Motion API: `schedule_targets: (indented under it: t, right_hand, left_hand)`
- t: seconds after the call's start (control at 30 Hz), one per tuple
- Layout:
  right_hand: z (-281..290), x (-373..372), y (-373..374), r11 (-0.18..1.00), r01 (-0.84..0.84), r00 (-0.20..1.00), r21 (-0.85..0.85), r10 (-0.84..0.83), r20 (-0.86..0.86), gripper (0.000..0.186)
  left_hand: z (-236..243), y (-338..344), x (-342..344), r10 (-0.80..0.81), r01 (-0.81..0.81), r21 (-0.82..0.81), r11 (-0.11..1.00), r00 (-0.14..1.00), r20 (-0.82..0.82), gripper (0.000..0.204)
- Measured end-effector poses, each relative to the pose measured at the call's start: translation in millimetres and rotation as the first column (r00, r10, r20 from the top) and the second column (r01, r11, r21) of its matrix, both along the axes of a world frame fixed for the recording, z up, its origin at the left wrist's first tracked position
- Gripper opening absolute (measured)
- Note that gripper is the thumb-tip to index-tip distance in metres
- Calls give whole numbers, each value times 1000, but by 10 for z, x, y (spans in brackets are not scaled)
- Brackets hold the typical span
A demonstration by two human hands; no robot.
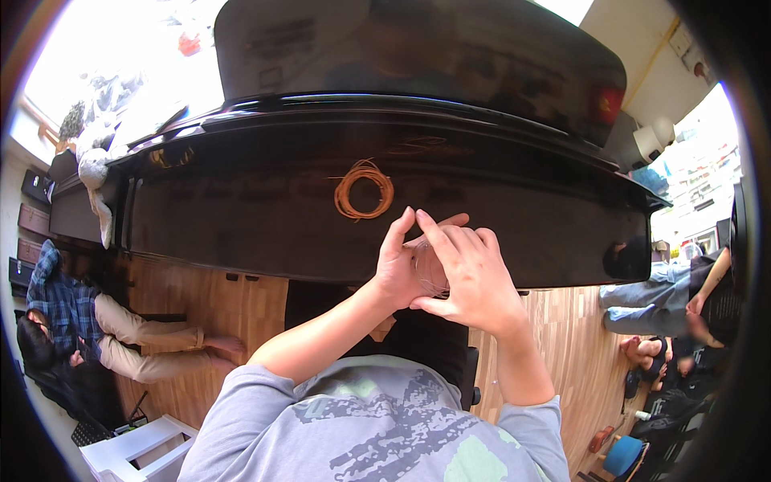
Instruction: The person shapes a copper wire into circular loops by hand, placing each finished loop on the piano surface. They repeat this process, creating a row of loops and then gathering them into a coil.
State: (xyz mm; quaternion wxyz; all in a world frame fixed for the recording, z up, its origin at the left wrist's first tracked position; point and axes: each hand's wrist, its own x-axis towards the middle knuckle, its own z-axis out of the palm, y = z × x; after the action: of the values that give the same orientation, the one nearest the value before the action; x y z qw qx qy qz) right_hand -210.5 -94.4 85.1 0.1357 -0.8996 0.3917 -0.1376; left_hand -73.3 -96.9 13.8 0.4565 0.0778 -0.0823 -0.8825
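Close in front of my body, both hands are cupped around a loose coil of thin, clear or silvery wire (430, 271). My left hand (395, 269) grips it from the left, thumb and fingers pointing up. From the right, my right hand (475, 277) curls over it, with its thumb along the lower edge, and the fingertips of both hands nearly meet at the top. The fingers cover part of the coil. Beyond them, a coil of copper-orange wire (341, 197) lies on the closed lid of a glossy black piano (241, 209).
The piano's raised black panel (321, 56) stands behind. A grey plush toy (94, 170) hangs at its left end. Someone in a plaid shirt (68, 281) sits at left; other people (707, 277) are at right. A white slatted frame (120, 454) and blue stool (622, 456) stand low.
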Motion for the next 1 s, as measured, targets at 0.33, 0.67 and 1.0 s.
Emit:
schedule_targets:
  t: [0.33, 0.67, 1.0]
  right_hand:
    - [57, 572, -266, 989, -144, 980, -46, 149, 129, 84]
    - [99, 803, -280, 989, -145, 986, 33, 142, 86, 77]
    - [115, 893, -326, 983, -177, 975, 55, 168, 144, 73]
  left_hand:
    - [-9, 2, 567, 132, -134, -7, 991, 982, -134, 96]
    - [-17, -12, 773, 177, -182, -7, 983, 963, -205, 100]
    - [18, -2, 847, 180, -187, -25, 982, 969, -172, 103]
